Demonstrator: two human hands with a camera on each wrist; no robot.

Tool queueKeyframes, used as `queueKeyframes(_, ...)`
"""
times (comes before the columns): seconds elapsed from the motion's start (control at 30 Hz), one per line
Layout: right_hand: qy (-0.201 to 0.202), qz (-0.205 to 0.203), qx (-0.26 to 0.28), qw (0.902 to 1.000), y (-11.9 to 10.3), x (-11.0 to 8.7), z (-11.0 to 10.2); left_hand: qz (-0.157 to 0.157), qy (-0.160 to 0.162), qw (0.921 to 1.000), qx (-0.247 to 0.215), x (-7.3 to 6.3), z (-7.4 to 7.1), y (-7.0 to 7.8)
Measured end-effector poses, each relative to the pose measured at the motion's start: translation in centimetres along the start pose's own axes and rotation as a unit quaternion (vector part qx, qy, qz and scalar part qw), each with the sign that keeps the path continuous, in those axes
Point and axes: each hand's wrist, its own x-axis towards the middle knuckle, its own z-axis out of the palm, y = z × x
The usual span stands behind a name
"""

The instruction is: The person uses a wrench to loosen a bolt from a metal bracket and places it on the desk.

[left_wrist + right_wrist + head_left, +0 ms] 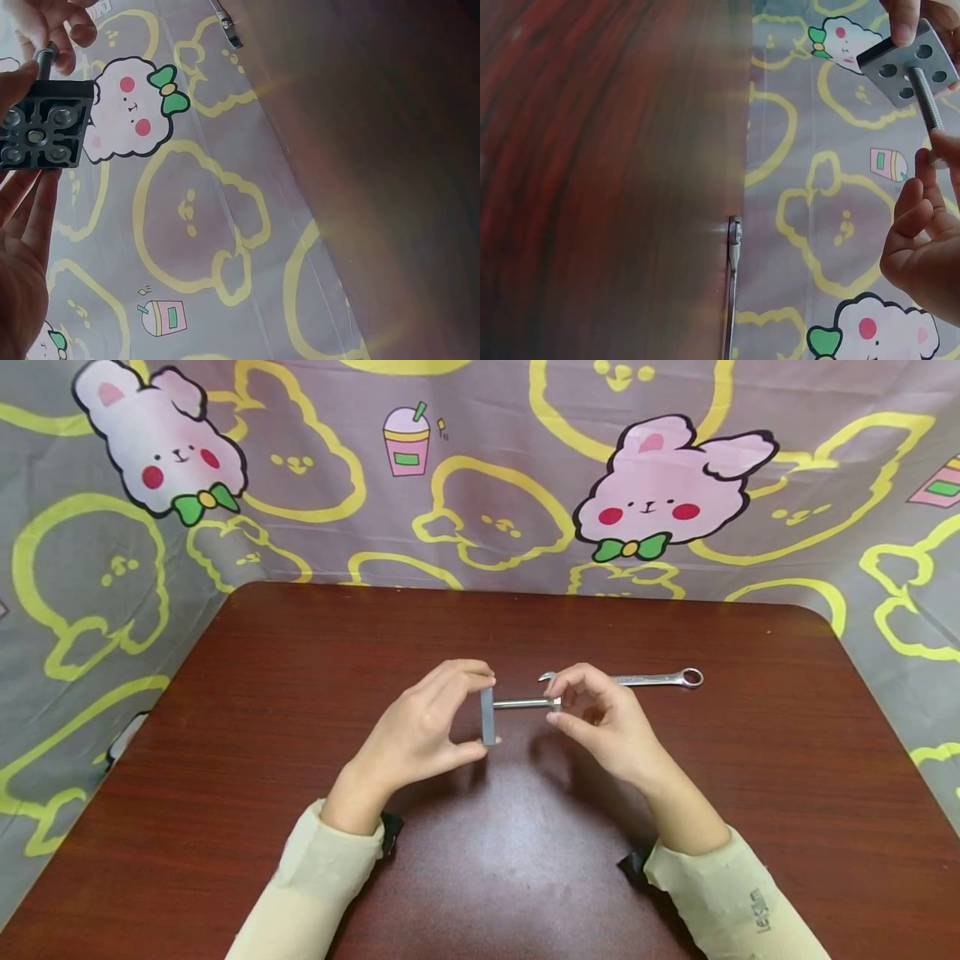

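A square grey plate (pixel 487 717) is held on edge above the table, its top and bottom edges between the fingers and thumb of my left hand (pixel 420 718). From its middle a threaded bolt (pixel 928 101) sticks out to the right. Its far end, a hex-shaped head or nut, is pinched between thumb and fingertips of my right hand (pixel 611 727). Round holes near the corners of the plate (pixel 904 61) show in the right wrist view. The ribbed other face of the plate (pixel 49 120) shows in the left wrist view, the bolt's tip in its central hole.
Behind my right hand a combination wrench (pixel 660 680) lies on the brown table (pixel 300 643), its open end partly behind the fingers. A cartoon-patterned curtain (pixel 487 410) stands along the back and sides of the table.
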Motion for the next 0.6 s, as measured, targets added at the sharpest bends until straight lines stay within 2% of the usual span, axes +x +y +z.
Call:
queueKeyframes(0.13, -0.003, 0.02, 0.007, 0.9998, 0.0, 0.1, -0.2, 0.005, 0.007, 1.0, -0.003, 0.0, 0.0, 0.0)
queueKeyframes(0.33, -0.019, 0.08, -0.004, 0.9966, -0.1, 0.1, -0.8, 0.016, -0.007, 0.9998, -0.007, 0.1, 0.3, 0.1)
queueKeyframes(0.6, -0.056, 0.109, -0.009, 0.9925, 0.1, 0.2, -1.1, 0.013, -0.012, 0.9998, 0.001, 0.1, 0.3, 0.3)
